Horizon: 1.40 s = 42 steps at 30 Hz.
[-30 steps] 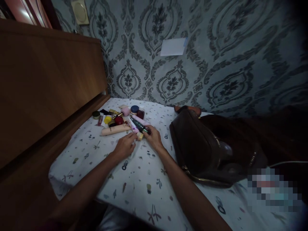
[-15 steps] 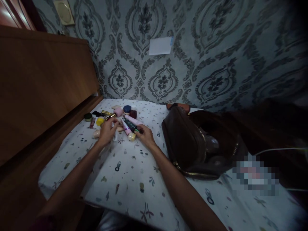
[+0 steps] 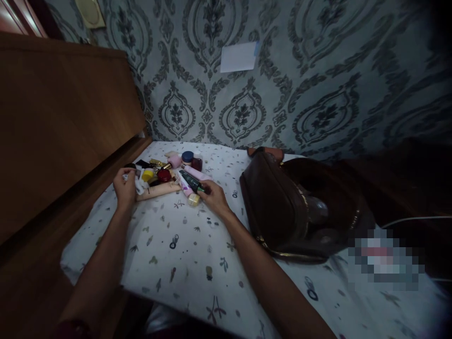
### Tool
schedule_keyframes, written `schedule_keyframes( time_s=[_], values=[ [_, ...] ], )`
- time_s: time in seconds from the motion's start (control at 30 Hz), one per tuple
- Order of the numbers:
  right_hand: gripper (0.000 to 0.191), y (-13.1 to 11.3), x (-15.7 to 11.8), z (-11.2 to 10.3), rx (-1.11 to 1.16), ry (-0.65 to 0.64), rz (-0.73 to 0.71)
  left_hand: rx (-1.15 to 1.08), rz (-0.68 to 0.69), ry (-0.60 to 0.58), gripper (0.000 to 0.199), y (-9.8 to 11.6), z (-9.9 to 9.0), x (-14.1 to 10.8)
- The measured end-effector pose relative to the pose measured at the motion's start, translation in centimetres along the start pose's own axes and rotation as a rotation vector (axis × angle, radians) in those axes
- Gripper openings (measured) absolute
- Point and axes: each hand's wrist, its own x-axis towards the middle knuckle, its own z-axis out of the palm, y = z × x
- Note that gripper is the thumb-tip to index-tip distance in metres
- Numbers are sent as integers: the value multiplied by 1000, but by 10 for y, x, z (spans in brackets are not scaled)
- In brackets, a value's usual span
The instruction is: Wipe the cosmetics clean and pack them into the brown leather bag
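My left hand [image 3: 125, 187] is at the left end of a cluster of cosmetics, its fingers closed on a crumpled white tissue [image 3: 140, 185]. Beside it a long beige tube [image 3: 158, 189] lies on the cloth. My right hand [image 3: 216, 198] pinches the near end of a dark green tube [image 3: 190, 181], which rests against a pink and white tube [image 3: 184, 183]. Just below these is a small jar with a yellowish lid [image 3: 193, 199]. A red round container [image 3: 164, 175] and a yellow-lidded jar [image 3: 148, 175] sit between the hands.
A brown leather bag [image 3: 270, 202] stands gaping on the right of the patterned cloth [image 3: 190, 263]. Behind the cluster are a blue-lidded jar [image 3: 187, 157] and a pink tube [image 3: 197, 172]. A wooden cabinet [image 3: 67, 103] borders the left; the papered wall [image 3: 197, 61] closes the back.
My left hand has moved left with the white tissue, uncovering the beige tube and the red container. My right hand stays at the dark green tube. The view has shifted slightly.
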Motion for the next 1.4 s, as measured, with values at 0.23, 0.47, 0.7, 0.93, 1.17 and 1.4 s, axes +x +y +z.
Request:
schedule_keyframes(
  time_s=[0.23, 0.47, 0.7, 0.93, 1.17, 1.4],
  values=[
    [36, 2, 0, 1, 1, 18, 0, 135, 112, -60, 23, -3, -4, 1],
    [31, 1, -1, 0, 25, 36, -30, 261, 164, -106, 24, -2, -6, -3],
    [25, -2, 0, -3, 9, 92, -25, 266, 367, -207, 29, 39, 15, -8],
    [22, -10, -1, -1, -17, 101, 3, 412, 561, -528, 39, 113, 99, 13],
    [21, -14, 0, -3, -111, 93, 40, 597, 525, -687, 50, 118, 160, 30],
    [21, -19, -2, -6, -102, 60, 49, 637, 537, -715, 44, 122, 162, 21]
  ],
)
